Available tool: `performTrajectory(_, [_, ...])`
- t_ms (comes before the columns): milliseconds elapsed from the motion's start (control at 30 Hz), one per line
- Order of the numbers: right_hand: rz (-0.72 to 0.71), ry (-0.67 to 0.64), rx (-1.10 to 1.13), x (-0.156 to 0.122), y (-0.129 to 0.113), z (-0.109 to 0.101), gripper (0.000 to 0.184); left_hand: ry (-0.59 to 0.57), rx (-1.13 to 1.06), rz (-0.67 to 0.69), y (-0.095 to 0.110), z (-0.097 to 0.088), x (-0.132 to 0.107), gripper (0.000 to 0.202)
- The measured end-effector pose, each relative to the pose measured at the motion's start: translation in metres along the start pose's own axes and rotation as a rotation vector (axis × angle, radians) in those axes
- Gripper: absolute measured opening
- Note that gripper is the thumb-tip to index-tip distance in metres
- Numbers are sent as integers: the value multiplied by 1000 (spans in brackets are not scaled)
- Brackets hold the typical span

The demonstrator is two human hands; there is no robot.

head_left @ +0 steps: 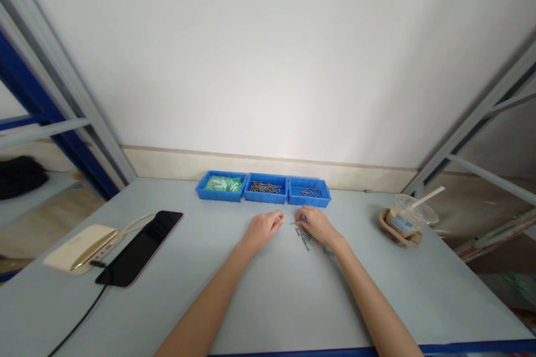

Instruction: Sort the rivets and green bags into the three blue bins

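Note:
My left hand point(262, 228) is closed in a pinch over the table, in front of the middle bin. A small whitish tip shows at its fingertips, too small to name. To its right, my right hand point(315, 223) pinches a thin metal screw point(292, 223) that points toward the left hand. Under and beside the right hand lies a loose group of screws point(305, 239), partly hidden by the wrist. Beyond the hands, three blue bins stand in a row: the left bin point(218, 196) holds green-white packets, the middle bin point(263, 197) many screws, the right bin point(309, 201) fewer.
At the left, a black phone-like device point(140, 248) lies beside a cream box point(73, 245) with cables. A drink cup point(404, 220) with a straw sits in a cardboard holder at the right. A wall point(268, 67) rises behind the table; metal frames flank both sides.

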State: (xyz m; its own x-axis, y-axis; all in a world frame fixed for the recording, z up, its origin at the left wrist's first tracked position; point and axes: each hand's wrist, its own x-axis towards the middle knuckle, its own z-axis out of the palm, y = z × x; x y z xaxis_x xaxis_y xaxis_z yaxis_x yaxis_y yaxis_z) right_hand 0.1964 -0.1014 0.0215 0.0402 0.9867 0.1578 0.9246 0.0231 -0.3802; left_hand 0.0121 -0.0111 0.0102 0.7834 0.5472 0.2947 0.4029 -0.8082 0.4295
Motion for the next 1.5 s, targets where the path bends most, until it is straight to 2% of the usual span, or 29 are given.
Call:
performTrajectory(200, [34, 88, 309, 0, -19, 8, 12, 23, 106, 221, -1, 3, -2, 17])
performTrajectory(333, [61, 103, 364, -4, -21, 6, 13, 23, 198, 256, -1, 6, 0, 22])
performTrajectory(433, [30, 101, 389, -8, -22, 4, 13, 40, 214, 282, -5, 9, 2, 25])
performTrajectory(567, [-73, 134, 243, -11, -28, 5, 16, 62, 148, 216, -6, 10, 2, 26])
performTrajectory(633, [-105, 170, 104, -11, -30, 7, 14, 39, 137, 179, -4, 9, 2, 27])
performTrajectory(733, [-117, 192, -8, -10, -30, 7, 21, 5, 97, 146, 1, 6, 1, 29])
performTrajectory(867, [-71, 215, -16, -10, -26, 4, 24, 28, 0, 125, 5, 3, 0, 22])
performTrajectory(1033, [-39, 226, 9, -12, -27, 3, 24, 30, 46, 168, 2, 5, 2, 21])
performTrajectory(1233, [-94, 235, 2, -13, -28, 7, 18, 49, 92, 159, 2, 4, 1, 27])
performTrajectory(1500, [-156, 279, -194, -13, -32, 2, 25, -6, 81, 98, 9, 0, 1, 31])
